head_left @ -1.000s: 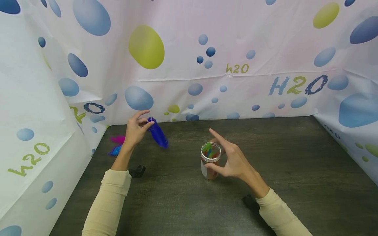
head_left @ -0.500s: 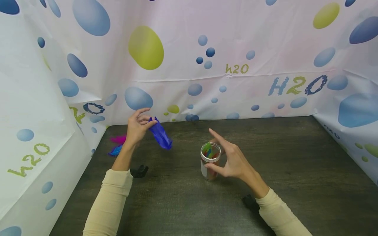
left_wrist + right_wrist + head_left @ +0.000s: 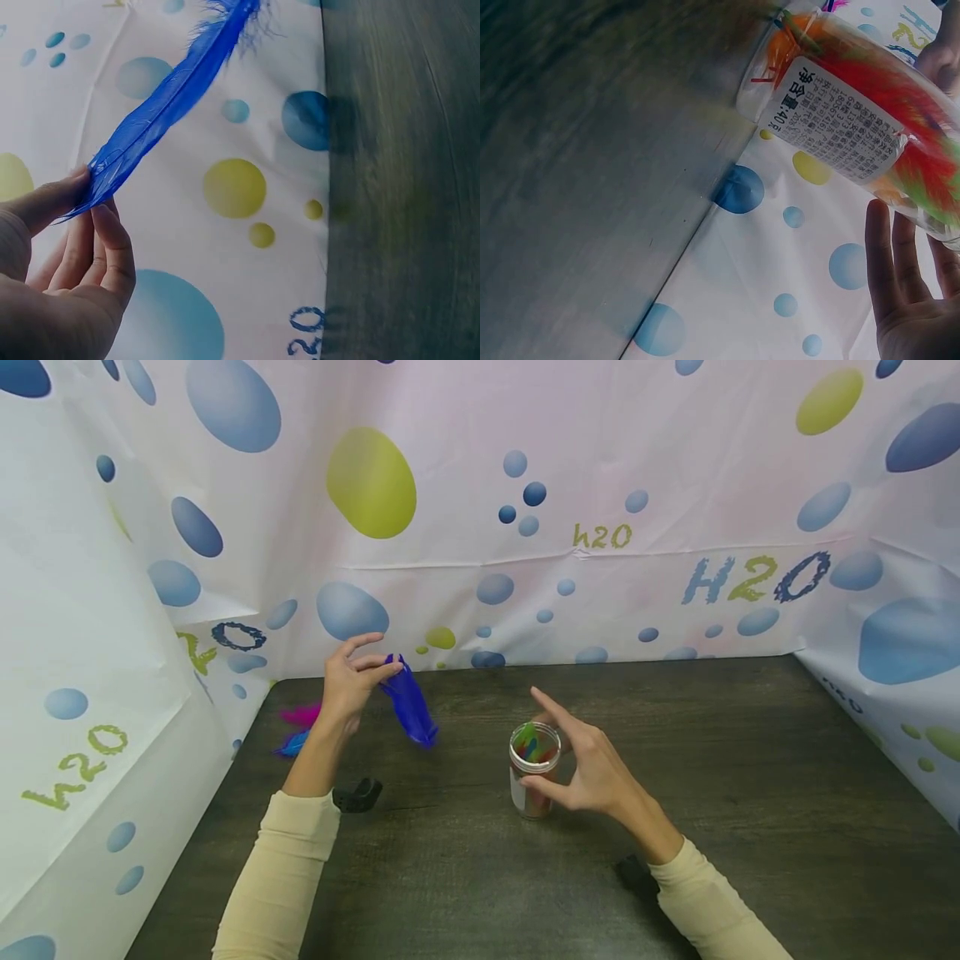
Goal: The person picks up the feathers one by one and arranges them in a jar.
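Observation:
A blue feather (image 3: 411,703) hangs from my left hand (image 3: 350,683), pinched at one end between thumb and fingers. In the left wrist view the feather (image 3: 161,109) slants up and away from the fingertips, fluffy at its far end. My right hand (image 3: 592,767) holds a clear open jar (image 3: 531,789) standing on the table, thumb at its front and fingers behind the rim, the index finger raised. Red, green and orange feathers (image 3: 900,94) fill the jar, behind a white printed label (image 3: 836,124). Part of the right hand's fingers is hidden by the jar.
A pink feather (image 3: 302,715) and a light blue feather (image 3: 294,743) lie at the table's back left, partly behind the left wrist. Dark wrist cameras sit under both sleeves. A white printed sheet (image 3: 450,460) with coloured bubbles walls the dark wooden table (image 3: 465,877).
My left hand has shifted slightly to the right with the blue feather, which turned a little and now hangs steeper. The right hand and the jar have stayed put.

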Tool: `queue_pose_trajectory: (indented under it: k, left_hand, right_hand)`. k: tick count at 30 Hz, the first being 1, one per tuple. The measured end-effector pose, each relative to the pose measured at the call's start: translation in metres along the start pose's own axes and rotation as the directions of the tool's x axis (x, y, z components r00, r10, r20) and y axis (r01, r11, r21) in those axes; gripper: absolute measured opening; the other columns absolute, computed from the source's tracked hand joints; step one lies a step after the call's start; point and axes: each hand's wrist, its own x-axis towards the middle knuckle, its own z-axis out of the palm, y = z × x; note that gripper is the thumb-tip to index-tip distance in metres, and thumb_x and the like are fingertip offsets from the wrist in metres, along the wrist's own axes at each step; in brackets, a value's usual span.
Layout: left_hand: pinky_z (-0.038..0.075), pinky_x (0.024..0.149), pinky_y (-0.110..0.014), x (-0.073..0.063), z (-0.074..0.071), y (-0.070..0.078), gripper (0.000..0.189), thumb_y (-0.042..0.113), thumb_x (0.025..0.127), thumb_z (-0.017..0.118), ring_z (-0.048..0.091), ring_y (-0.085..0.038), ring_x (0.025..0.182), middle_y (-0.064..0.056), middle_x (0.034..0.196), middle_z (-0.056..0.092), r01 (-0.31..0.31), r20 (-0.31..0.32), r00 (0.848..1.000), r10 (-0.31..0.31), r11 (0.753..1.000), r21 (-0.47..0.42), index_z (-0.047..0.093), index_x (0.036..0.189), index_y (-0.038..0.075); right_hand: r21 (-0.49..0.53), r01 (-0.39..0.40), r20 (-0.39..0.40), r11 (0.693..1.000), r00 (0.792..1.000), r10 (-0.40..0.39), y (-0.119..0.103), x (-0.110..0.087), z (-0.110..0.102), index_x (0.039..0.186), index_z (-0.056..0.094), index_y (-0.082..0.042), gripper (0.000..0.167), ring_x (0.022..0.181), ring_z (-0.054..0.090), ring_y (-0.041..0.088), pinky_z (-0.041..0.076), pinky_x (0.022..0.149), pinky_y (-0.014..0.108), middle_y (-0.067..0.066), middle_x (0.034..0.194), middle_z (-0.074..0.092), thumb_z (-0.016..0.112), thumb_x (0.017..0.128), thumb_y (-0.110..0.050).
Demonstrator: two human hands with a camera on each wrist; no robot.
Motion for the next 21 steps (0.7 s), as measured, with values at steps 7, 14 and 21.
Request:
queue_pose_trajectory:
  k: [7,14,21]
  left_hand:
    - [0.055,0.071,-0.019,-0.004,0.012,0.015,0.05,-0.004,0.092,0.075,0.072,-0.005,0.076,0.013,0.079,0.075,-0.042,-0.01,0.999,0.042,0.994,-0.104,0.056,0.138,-0.001]
    - [0.057,0.069,-0.019,-0.01,0.025,0.031,0.043,-0.01,0.091,0.073,0.073,-0.007,0.075,0.008,0.081,0.075,-0.097,-0.006,0.995,0.098,0.972,-0.212,0.06,0.131,0.002]
    - [0.059,0.069,-0.02,-0.017,0.033,0.043,0.043,-0.016,0.09,0.069,0.073,-0.009,0.074,0.006,0.081,0.074,-0.11,0.006,0.993,0.116,0.953,-0.282,0.059,0.128,0.002]
  right_hand:
    - [0.006,-0.016,0.009,1.0,1.0,0.016,0.0,0.0,0.0,0.161,0.033,-0.006,0.095,0.099,0.071,0.027,0.061,0.065,0.029,0.013,0.118,0.07,0.073,0.091,-0.054]
    - [0.008,-0.021,0.01,1.0,1.0,0.021,0.0,0.001,-0.001,0.162,0.032,-0.007,0.097,0.099,0.071,0.027,0.061,0.066,0.03,0.013,0.119,0.07,0.082,0.088,-0.044]
    - [0.007,-0.026,0.01,1.0,1.0,0.026,-0.001,0.001,-0.001,0.162,0.032,-0.007,0.096,0.099,0.072,0.026,0.061,0.067,0.029,0.013,0.119,0.07,0.079,0.089,-0.048]
